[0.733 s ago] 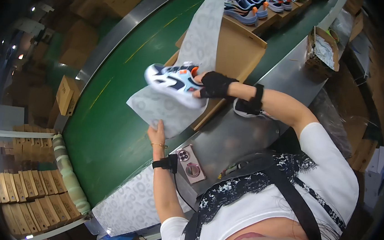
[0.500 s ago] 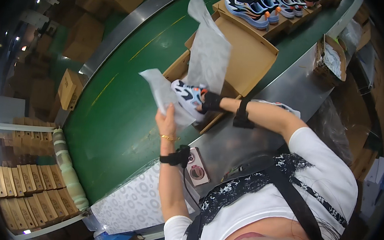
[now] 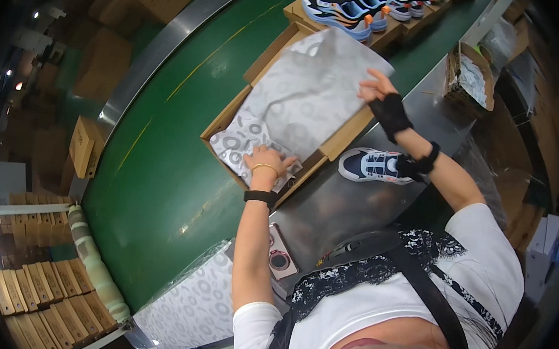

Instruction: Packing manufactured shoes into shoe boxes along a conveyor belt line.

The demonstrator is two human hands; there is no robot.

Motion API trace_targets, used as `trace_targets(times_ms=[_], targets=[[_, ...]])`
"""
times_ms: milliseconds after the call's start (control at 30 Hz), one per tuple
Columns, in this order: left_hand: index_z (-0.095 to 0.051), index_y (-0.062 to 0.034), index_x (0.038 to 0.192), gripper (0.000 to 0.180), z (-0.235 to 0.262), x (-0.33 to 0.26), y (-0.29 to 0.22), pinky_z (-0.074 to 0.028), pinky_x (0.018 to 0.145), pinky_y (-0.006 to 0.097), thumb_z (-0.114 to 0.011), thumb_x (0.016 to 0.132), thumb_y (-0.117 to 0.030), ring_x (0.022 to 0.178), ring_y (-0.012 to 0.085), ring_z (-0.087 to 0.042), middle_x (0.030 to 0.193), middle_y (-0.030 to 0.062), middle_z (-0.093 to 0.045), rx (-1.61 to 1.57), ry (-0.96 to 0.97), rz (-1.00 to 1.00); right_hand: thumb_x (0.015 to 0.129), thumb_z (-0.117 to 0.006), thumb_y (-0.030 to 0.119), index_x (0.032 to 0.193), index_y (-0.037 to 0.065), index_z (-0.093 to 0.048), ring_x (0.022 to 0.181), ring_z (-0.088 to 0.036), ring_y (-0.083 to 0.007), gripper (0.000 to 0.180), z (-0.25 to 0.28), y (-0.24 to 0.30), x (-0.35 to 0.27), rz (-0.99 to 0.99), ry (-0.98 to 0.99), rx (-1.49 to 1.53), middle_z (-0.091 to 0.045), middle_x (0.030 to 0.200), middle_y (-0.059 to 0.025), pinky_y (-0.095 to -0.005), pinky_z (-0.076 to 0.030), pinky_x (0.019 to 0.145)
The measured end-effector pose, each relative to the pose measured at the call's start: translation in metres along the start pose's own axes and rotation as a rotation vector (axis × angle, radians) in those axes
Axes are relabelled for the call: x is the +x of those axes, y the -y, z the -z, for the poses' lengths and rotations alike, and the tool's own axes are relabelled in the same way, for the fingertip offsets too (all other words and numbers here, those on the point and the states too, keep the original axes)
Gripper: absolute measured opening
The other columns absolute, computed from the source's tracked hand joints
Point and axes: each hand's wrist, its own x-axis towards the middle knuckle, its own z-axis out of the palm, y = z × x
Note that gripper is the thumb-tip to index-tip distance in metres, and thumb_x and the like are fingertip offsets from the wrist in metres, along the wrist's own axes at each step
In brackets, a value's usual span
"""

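An open cardboard shoebox [image 3: 232, 112] rests at a slant on the green belt. Patterned white wrapping paper [image 3: 313, 98] covers its inside and runs up over the raised lid. My left hand [image 3: 267, 161] lies on the paper at the box's near end, fingers spread; the sneaker seen there earlier is hidden. Beside the paper's right edge is my right hand [image 3: 384, 100] in a black fingerless glove, its fingers apart and holding nothing I can see. A single white and navy sneaker [image 3: 372, 165] lies on the metal ledge, close to my right forearm.
Several multicoloured sneakers [image 3: 340, 13] stand on boxes at the far end. A phone [image 3: 280, 253] and a stack of patterned paper [image 3: 192, 296] lie near my left arm. A carton of crumpled paper [image 3: 471, 78] sits at right. Stacked shoeboxes [image 3: 50, 287] fill the lower left.
The paper has folded down over the sneaker in the box. My right hand has let go of the sneaker and moved right and up; my left hand now presses on the paper.
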Motion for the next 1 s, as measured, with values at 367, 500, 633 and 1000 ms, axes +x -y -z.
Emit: trace_targets(times_ms=[367, 500, 633, 1000], targets=[[-0.033, 0.0076, 0.117, 0.089, -0.008, -0.066, -0.094, -0.035, 0.087, 0.038, -0.071, 0.056, -0.045, 0.105, 0.0371, -0.041, 0.114, 0.0247, -0.041, -0.440, -0.517, -0.704, 0.047, -0.067, 0.016, 0.109, 0.012, -0.044, 0.076, -0.055, -0.0308, 0.066, 0.078, 0.034, -0.074, 0.165, 0.892, -1.014, -0.057, 0.079, -0.0128, -0.0370, -0.044, 0.065], [-0.043, -0.0025, 0.111, 0.076, -0.001, -0.089, -0.102, -0.042, 0.077, 0.037, -0.075, 0.046, -0.026, 0.089, 0.0332, -0.052, 0.096, 0.0172, -0.054, -0.489, -0.340, -0.554, 0.048, -0.067, 0.021, 0.100, 0.009, -0.046, 0.078, -0.055, -0.0282, 0.058, 0.036, 0.081, -0.066, 0.569, 1.069, -0.854, -0.056, 0.079, -0.0093, -0.0378, -0.041, 0.067], [-0.052, -0.0001, 0.096, 0.057, 0.014, -0.117, -0.098, -0.043, 0.071, 0.036, -0.075, 0.049, -0.024, 0.080, 0.0328, -0.053, 0.090, 0.0175, -0.055, -0.558, -0.723, -0.328, 0.054, -0.064, 0.018, 0.113, 0.016, -0.044, 0.081, -0.053, -0.0230, 0.063, 0.007, 0.111, -0.054, 1.061, 0.721, -0.895, -0.054, 0.086, -0.0078, -0.0435, -0.035, 0.078], [-0.041, -0.0171, 0.111, 0.058, 0.006, 0.036, -0.025, -0.041, 0.062, 0.047, -0.045, 0.072, -0.060, 0.084, 0.0291, -0.050, 0.096, 0.0059, -0.050, -2.152, 0.079, 0.248, 0.071, -0.058, 0.022, 0.103, 0.007, -0.048, 0.098, -0.046, -0.0277, 0.036, 0.049, 0.019, -0.050, 0.191, 1.151, -0.708, -0.047, 0.104, -0.0128, -0.0368, -0.039, 0.081]])
